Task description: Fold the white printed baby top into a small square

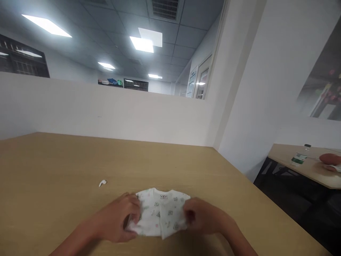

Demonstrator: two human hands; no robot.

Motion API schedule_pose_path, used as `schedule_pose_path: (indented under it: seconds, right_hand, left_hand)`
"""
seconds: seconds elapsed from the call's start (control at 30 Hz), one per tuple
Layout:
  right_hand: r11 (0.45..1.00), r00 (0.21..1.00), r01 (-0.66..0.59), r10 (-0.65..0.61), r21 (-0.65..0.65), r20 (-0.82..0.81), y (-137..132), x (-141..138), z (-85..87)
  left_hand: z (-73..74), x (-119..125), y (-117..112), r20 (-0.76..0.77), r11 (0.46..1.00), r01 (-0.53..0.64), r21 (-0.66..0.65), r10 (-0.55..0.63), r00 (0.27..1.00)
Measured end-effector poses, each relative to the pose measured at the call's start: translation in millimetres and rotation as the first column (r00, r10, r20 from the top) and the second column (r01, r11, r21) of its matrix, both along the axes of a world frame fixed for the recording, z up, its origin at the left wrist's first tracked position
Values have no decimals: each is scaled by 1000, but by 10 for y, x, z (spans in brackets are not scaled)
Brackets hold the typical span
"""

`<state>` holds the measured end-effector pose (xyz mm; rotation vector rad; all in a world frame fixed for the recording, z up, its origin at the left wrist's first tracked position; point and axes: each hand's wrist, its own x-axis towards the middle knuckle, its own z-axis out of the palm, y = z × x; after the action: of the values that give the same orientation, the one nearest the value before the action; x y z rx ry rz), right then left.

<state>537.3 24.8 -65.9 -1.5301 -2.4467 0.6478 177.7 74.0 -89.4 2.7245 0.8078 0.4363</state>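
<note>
Garment: a small white printed baby top (160, 213), lying folded on the tabletop (53, 170) near its front edge, neck label facing up.
Left hand (119, 218): grip closed on the top's left edge, fingers curled over the cloth.
Right hand (204, 217): grip pinching the right edge (fingertips blurred).
Nearby: a small white object (102, 183) lies apart, up and to the left.
Beyond: a white partition (106, 113); a second table (306, 167) at right carries a bottle (299, 156).
</note>
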Motion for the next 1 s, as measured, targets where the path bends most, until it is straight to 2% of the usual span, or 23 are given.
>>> schedule_pose_path:
  seconds: [0.07, 0.1, 0.17, 0.27, 0.4, 0.53, 0.7, 1.0]
  right_hand:
    - [982, 1000, 9, -10, -188, -1, -55, 1, 36]
    - [976, 1000, 7, -10, -218, -10, -62, -2, 62]
    - [985, 999, -4, -4, -171, -46, -34, -9, 116]
    - [999, 996, 42, -41, 2, -76, 71, -16, 138]
    - [982, 995, 96, -88, 161, -56, 205, -20, 5]
    - [985, 993, 96, -104, 143, 49, 295, -40, -220]
    - [987, 978, 157, -160, 36, 131, 367, -49, -412]
    - [991, 992, 124, -124, 56, 8, 374, 4, -331]
  left_hand:
    - [-12, 24, -31, -7, 1000, -20, -22, 20, 1000]
    - [-18, 41, -37, -3, 998, -56, -12, 56, 998]
    - [-38, 82, -26, 32, 989, -147, 28, 146, 989]
    - [-135, 141, 26, 123, 967, -242, 79, 232, 965]
    - [-381, 196, 101, 155, 944, -318, 91, 302, 941]
    - [-600, 234, 152, 82, 908, -416, 43, 412, 907]
    - [-701, 232, 208, -54, 901, -435, -14, 433, 900]
    - [-706, 197, 262, 15, 913, -408, 11, 408, 913]
